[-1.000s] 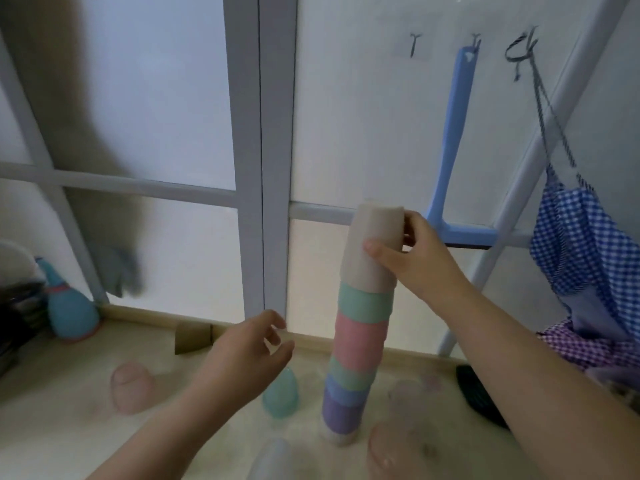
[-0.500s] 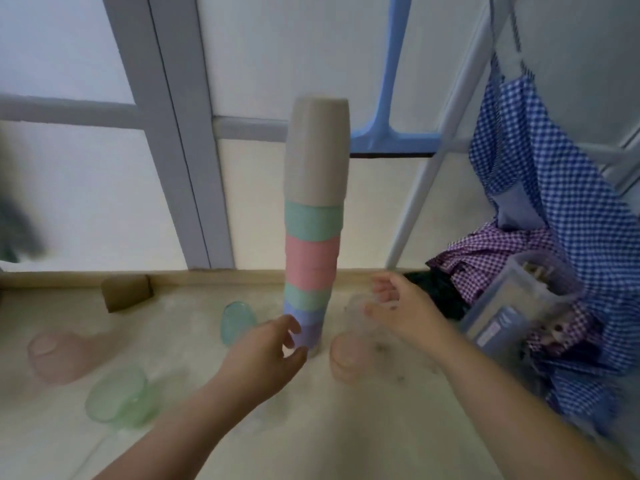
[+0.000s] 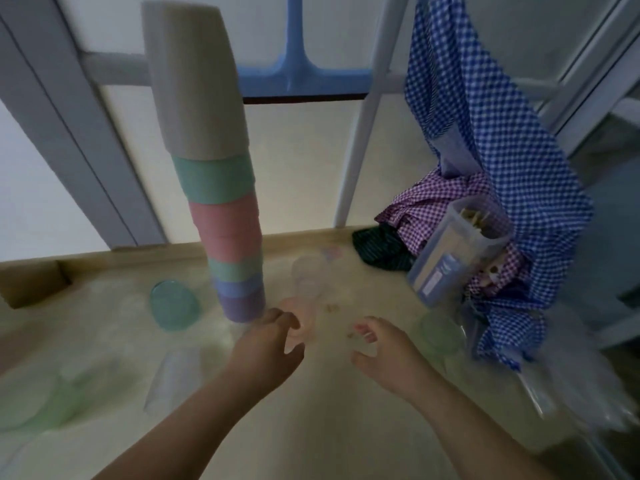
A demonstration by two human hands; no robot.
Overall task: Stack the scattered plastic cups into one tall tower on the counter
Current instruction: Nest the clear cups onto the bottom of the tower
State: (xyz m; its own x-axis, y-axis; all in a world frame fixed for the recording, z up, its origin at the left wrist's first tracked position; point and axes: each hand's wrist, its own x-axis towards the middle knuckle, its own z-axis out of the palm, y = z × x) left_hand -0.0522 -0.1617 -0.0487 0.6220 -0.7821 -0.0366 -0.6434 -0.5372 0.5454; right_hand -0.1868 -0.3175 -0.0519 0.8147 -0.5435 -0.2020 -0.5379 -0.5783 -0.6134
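- The cup tower (image 3: 221, 188) stands on the bench (image 3: 311, 420), beige cup on top, purple at the base, leaning slightly.
- Left hand (image 3: 266, 351) hovers at the tower's 5 o'clock, grip spread and loosely curved, holding nothing.
- Right hand (image 3: 384, 348) sits beside it, grip spread too, empty.
- Between and just beyond the fingertips: a pink translucent cup (image 3: 301, 317), blurred.
- A teal cup (image 3: 174, 304) lies at the tower's 8 o'clock.
- A pale green cup (image 3: 440, 332) rests at 3 o'clock of the right hand.
- A blue gingham cloth (image 3: 485, 140) hangs at far right.

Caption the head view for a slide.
Both hands, left hand and right hand, reach toward a pink cup beside the cup tower on the counter.
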